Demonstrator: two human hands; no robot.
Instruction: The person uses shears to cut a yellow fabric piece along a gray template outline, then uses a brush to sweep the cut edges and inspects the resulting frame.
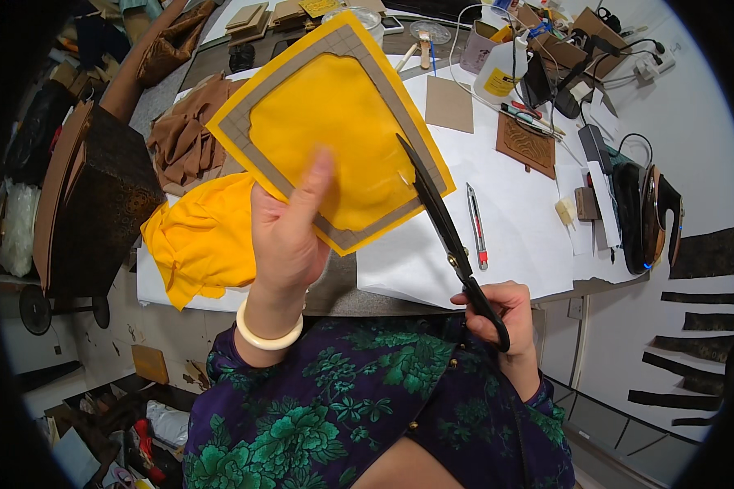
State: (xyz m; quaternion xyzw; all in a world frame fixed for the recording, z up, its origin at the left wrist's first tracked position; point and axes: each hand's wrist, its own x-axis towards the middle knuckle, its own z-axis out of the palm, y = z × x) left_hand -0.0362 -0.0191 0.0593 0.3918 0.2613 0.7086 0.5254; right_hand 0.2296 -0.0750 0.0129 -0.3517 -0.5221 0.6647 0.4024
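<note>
"Which step are you on?"

"Starting from my left, a crumpled yellow piece (pixel 196 240) lies on the table, just beside my wrist. Next along is the yellow panel (pixel 326 122) with its grey border (pixel 281 75), tilted up in front of me, above the tabletop. I'd call this the trimming step, since the scissors (pixel 444 228) lie across the panel's right-hand edge."

"And what does the next move call for?"

"A steady panel, I'd judge, and blades kept well clear of the padded yellow middle. Their tip overlaps it from here, so a careless squeeze could nick it. Whether the edge sits between the blades, I can't tell."

"How are your fingers, left one first?"

"My left hand (pixel 289 240) grips the panel by its lower left side: thumb over the front, a bit blurred, the other fingers hidden behind, so I can't say how they're spread."

"And the right?"

"My right hand (pixel 506 314) is curled round the scissors' handles, low and near my body. How far apart the loops stand is hard to see. Beyond the blades, a craft knife (pixel 478 232) lies on white paper (pixel 400 265), untouched."
</note>
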